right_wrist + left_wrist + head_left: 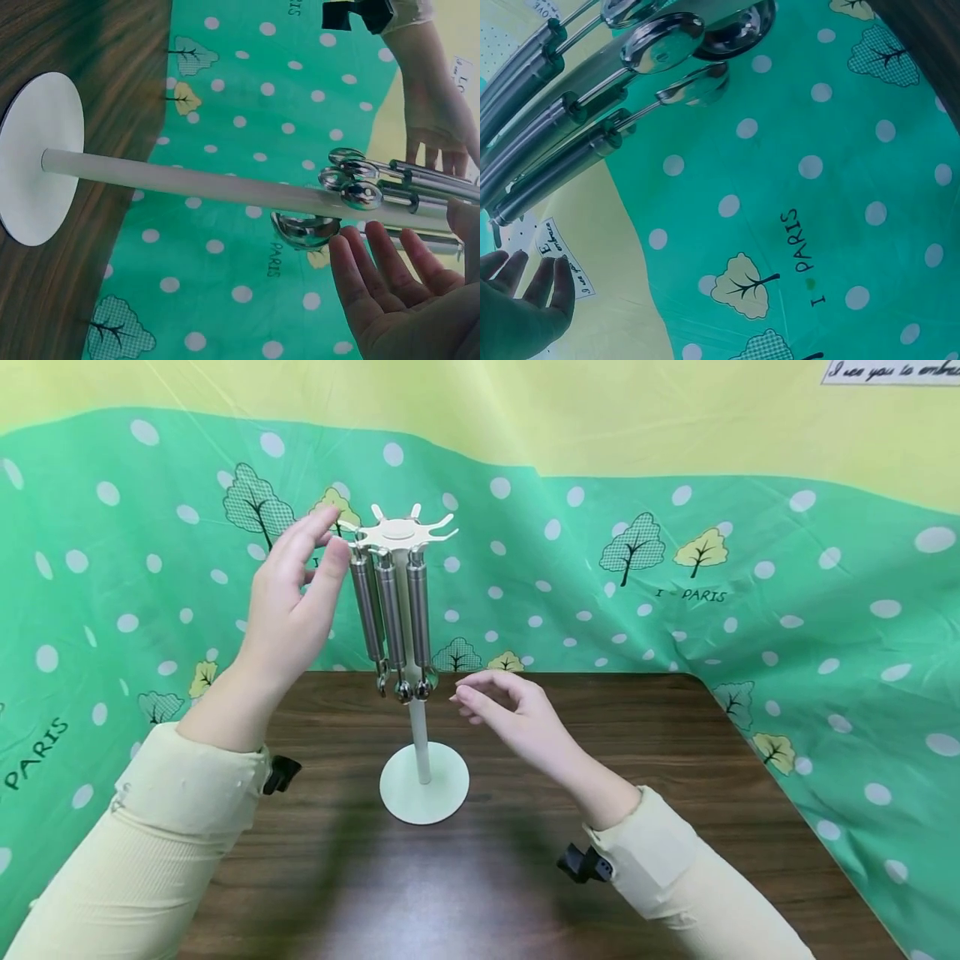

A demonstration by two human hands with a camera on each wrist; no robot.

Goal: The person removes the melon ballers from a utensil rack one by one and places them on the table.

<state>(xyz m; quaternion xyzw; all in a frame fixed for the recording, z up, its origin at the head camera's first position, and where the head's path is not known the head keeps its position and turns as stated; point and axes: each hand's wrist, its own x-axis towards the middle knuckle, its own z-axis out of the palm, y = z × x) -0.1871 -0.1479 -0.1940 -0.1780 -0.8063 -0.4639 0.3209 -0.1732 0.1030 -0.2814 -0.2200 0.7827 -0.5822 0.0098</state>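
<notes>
A white utensil stand (422,752) rises from a round base on the dark wooden table (675,760). Several steel-handled utensils (390,610) hang from its hooked top (397,532). My left hand (296,589) is raised beside the top hooks, fingers straight, fingertips close to the leftmost handle. My right hand (498,706) hovers with relaxed fingers just right of the hanging utensil heads (408,685), holding nothing. In the right wrist view the open palm (397,300) lies under the spoon bowls (352,187). The left wrist view shows the handles (547,142) and my fingers (525,296).
A green cloth (750,577) with white dots and tree prints covers the wall behind and drapes along both sides of the table. Yellow wall above. A small paper note (892,370) hangs at top right. Bare table surface lies in front of the stand.
</notes>
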